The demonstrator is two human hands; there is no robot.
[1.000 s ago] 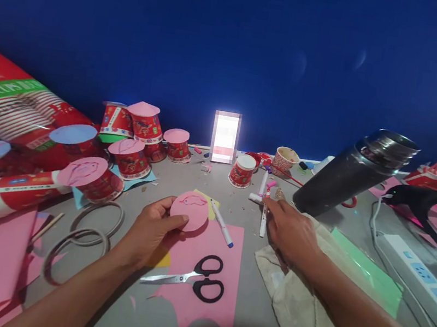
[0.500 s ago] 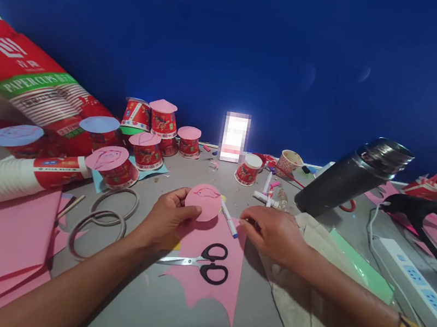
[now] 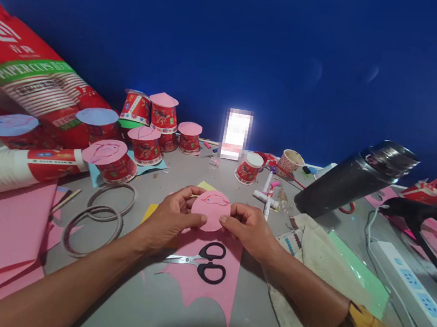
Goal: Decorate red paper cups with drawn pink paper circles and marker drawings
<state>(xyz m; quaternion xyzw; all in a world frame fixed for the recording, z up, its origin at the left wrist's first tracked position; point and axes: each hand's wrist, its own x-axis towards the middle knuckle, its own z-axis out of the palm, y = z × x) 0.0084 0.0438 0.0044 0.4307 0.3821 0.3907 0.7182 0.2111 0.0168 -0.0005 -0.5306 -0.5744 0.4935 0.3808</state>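
Observation:
A round pink paper disc (image 3: 211, 213) with a fish-like line drawing is held up between both hands. My left hand (image 3: 178, 209) pinches its left edge, thumb on the front. On the right edge, my right hand (image 3: 248, 228) grips it the same way. Below the disc lies a pink paper sheet (image 3: 217, 301) with scalloped cuts along its near edge. Black-handled scissors (image 3: 209, 262) rest on that sheet, blades pointing left. Parts of a yellow sheet show behind my left hand.
Red paper cups topped with paper discs (image 3: 147, 146) stand at the back left, near two tape rings (image 3: 92, 226). Markers (image 3: 266, 198) lie behind my right hand. A black thermos (image 3: 349, 178), a cloth (image 3: 306, 288) and a power strip (image 3: 411, 282) occupy the right side.
My right hand has moved left and taken hold of the disc's right edge. The disc has shifted slightly right and down. The blue-tipped marker on the pink sheet is no longer visible.

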